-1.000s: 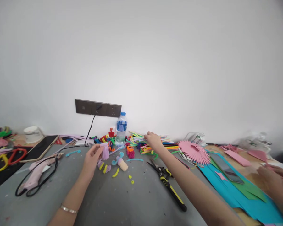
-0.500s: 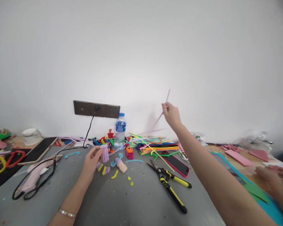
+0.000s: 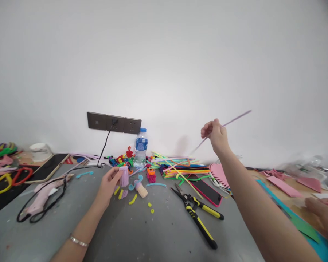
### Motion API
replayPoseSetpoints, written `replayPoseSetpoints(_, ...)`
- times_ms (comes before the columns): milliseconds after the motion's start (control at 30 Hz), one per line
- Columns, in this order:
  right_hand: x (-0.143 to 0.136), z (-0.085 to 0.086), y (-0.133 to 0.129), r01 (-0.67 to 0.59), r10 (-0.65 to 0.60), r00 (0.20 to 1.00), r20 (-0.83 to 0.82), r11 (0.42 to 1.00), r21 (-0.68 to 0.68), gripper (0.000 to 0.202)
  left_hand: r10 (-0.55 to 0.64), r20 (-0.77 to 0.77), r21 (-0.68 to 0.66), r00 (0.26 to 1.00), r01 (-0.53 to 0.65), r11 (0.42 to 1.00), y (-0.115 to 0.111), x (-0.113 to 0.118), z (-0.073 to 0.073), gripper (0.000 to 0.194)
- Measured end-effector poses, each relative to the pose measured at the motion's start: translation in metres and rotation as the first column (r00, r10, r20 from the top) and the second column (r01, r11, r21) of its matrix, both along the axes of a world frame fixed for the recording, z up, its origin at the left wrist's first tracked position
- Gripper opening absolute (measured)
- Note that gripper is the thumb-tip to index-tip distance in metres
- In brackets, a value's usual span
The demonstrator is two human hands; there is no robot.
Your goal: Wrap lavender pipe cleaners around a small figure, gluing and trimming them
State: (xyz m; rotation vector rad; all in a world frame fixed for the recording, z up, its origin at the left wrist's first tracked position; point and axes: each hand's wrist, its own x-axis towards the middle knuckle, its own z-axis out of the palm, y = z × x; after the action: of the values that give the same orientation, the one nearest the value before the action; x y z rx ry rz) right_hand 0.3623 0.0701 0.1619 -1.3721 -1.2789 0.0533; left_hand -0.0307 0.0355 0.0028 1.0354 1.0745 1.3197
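Observation:
Pinched in my left hand (image 3: 110,182) is a light purple bundle of fuzzy stems (image 3: 124,177), held above the table's left middle. My right hand (image 3: 214,136) is raised in front of the wall, its fingers closed on a long purple pipe cleaner (image 3: 236,118) that slants up to the right; its lower end is blurred. Below the bundle lie short yellow and purple pieces (image 3: 120,194). Just right of them is a small cream and purple figure (image 3: 141,190) with blue curls.
Yellow-black pliers (image 3: 198,214) lie open beside a pink-edged phone (image 3: 207,193). Behind are a water bottle (image 3: 141,147) and many pipe cleaners (image 3: 186,170). A pink glue gun (image 3: 42,198) with its cord lies left. At right, another person's hand (image 3: 322,213) is near coloured sheets (image 3: 306,227).
My right hand has moved right, and the purple pipe cleaner has swung to a flatter slant. My left hand still holds the bundle. The view has shifted slightly.

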Motion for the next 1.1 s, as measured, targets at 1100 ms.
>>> replayPoseSetpoints(1100,0.041,-0.095,0.06,0.061,0.387,0.727,0.567,0.786,-0.615,0.027,-0.041,-0.058,-0.074,0.997,0.037,0.997,0.0,0.002,-0.004,0.057)
